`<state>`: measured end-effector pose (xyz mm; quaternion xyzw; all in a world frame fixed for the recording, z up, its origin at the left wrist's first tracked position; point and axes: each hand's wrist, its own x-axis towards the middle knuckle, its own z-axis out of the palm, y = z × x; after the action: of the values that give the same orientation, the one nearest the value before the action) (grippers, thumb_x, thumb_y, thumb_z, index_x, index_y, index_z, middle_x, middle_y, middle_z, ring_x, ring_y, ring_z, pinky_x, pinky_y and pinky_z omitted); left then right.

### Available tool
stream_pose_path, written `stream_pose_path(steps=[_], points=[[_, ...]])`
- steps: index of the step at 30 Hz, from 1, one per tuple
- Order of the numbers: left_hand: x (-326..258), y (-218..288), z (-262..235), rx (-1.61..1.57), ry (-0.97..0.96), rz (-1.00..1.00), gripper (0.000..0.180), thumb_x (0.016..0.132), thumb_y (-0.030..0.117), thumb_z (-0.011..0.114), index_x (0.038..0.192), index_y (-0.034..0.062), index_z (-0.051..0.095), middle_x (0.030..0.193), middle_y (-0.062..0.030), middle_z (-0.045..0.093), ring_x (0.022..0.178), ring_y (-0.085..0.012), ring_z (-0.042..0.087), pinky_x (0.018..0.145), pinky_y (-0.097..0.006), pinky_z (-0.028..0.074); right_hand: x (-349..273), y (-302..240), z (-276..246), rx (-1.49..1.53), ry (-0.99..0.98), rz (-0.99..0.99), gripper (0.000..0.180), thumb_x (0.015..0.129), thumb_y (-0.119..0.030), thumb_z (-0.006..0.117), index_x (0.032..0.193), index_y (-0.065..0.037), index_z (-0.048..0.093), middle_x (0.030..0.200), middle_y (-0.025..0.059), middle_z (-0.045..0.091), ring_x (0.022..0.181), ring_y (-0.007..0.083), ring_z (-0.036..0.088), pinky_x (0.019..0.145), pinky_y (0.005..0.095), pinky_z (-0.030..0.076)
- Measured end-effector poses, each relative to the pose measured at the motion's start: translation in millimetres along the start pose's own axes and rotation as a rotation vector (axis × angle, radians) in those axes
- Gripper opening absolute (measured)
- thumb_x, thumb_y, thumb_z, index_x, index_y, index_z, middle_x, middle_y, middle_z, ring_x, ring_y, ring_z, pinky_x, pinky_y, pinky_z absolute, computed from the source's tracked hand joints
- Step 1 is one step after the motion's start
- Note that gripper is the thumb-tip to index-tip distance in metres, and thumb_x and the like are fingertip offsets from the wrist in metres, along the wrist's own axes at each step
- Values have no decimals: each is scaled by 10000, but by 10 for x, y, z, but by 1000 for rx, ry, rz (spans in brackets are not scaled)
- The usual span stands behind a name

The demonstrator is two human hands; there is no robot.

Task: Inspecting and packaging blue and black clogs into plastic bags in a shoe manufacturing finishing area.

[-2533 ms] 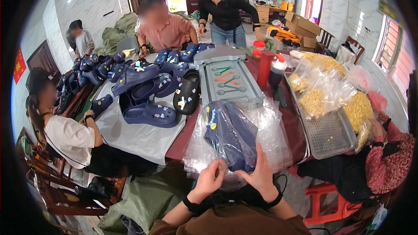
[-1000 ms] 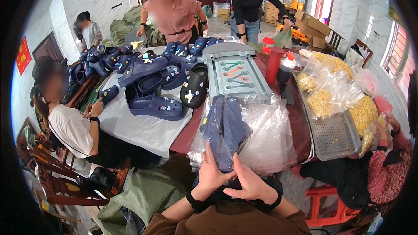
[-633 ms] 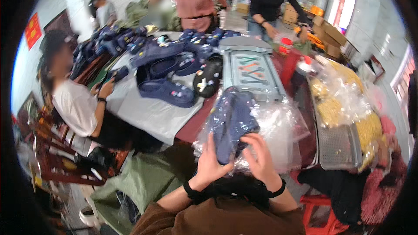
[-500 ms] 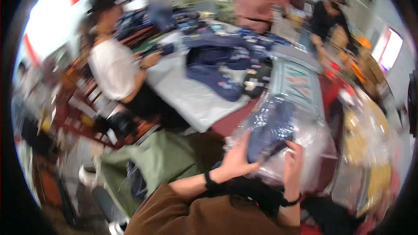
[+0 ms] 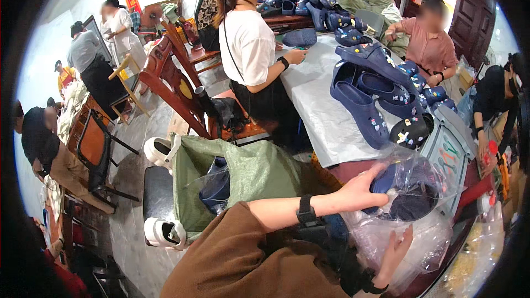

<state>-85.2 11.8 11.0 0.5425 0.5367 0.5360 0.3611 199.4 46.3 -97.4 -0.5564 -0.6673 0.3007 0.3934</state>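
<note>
My left hand (image 5: pixel 361 192) grips the near left side of a pair of navy clogs (image 5: pixel 411 190) inside a clear plastic bag. Its thumb presses the film near the shoes' edge. Just below, my right hand (image 5: pixel 395 253) has its fingers apart and holds nothing; it lies by a pile of clear plastic bags (image 5: pixel 425 237). On my left gapes a green woven sack (image 5: pixel 259 168), with bagged navy clogs (image 5: pixel 216 190) inside. Past my hands, several loose navy clogs (image 5: pixel 359 110) with small charms lie on the table, next to a black clog (image 5: pixel 409 132).
White sheeting (image 5: pixel 317 116) covers the table. A grey-blue box lid (image 5: pixel 450 143) lies to the right. Two white shoes (image 5: pixel 161 152) flank the sack beside a black seat (image 5: pixel 157 190). Across the table stand a person in white (image 5: pixel 251 49) and one in pink (image 5: pixel 430 47). Wooden chairs stand left.
The view has swung left, so the table appears further right. My right hand has come off the bagged clogs and dropped lower; my left still grips them.
</note>
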Motion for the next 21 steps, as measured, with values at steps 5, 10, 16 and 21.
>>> stream_pose_path(steps=[5, 10, 16, 21], points=[[-25, 457, -235, -35, -77, 46, 839, 778, 282, 685, 1495, -36, 387, 1359, -248, 577, 1249, -304, 570, 1066, -368, 435, -4, 117, 45, -70, 27, -155, 668, 883, -116, 699, 1473, 24, 419, 1443, 227, 460, 1339, 380, 440, 1130, 460, 342], [-19, 776, -586, -72, -76, -8, 792, 821, 283, 691, 1500, 0, 397, 1246, -137, 600, 1108, -200, 579, 974, -300, 468, -51, 80, 39, -120, 62, -212, 676, 842, -129, 721, 1436, 32, 440, 1426, 254, 456, 1337, 424, 423, 1132, 484, 342], [-560, 1184, -1516, 93, 95, -92, 727, 828, 194, 642, 1499, 10, 431, 1304, -84, 592, 1170, -165, 552, 1036, -289, 423, -102, -17, 42, -131, 46, -173, 667, 827, -145, 709, 1416, 31, 452, 1427, 258, 453, 1335, 431, 419, 1127, 494, 346], [-1460, 1603, -2321, 380, 491, -116, 617, 817, 175, 583, 1403, -15, 538, 1226, -69, 633, 1081, -163, 599, 956, -275, 466, -92, 34, 82, -249, 65, -171, 647, 833, -158, 716, 1401, 29, 469, 1417, 269, 457, 1318, 444, 429, 1108, 504, 354]])
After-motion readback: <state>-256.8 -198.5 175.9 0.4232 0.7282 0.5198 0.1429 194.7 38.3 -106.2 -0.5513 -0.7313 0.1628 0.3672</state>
